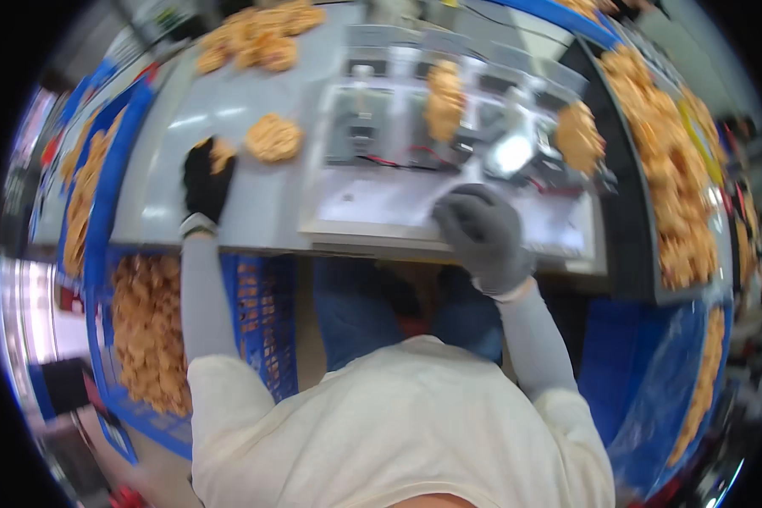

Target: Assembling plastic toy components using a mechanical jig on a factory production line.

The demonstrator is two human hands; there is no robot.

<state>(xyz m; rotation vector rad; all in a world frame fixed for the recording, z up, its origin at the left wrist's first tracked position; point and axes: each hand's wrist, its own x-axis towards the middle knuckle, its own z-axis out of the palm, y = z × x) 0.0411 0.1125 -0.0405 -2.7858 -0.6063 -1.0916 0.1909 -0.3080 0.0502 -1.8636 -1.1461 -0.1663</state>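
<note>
My left hand (207, 188), in a black glove, is closed on a small tan-orange lumpy piece (222, 156) above the grey table (165, 207). Just right of it lies a larger lumpy tan-orange piece (273, 138). My right hand (485, 229), in a grey glove, is over the front edge of a white fixture board (372, 207). Its fingers are curled in, and whatever they hold, if anything, is hidden. Two tan-orange pieces, one in the middle (445, 102) and one at the right (579, 138), sit at grey stations on the board. Exactly what the pieces are is blurred.
More pieces form a pile (258, 35) at the table's far left. A blue crate (267, 326) of pieces stands below at the left. To the right is a black tray (614, 169) heaped with them. Red and black wires (389, 162) run across the board.
</note>
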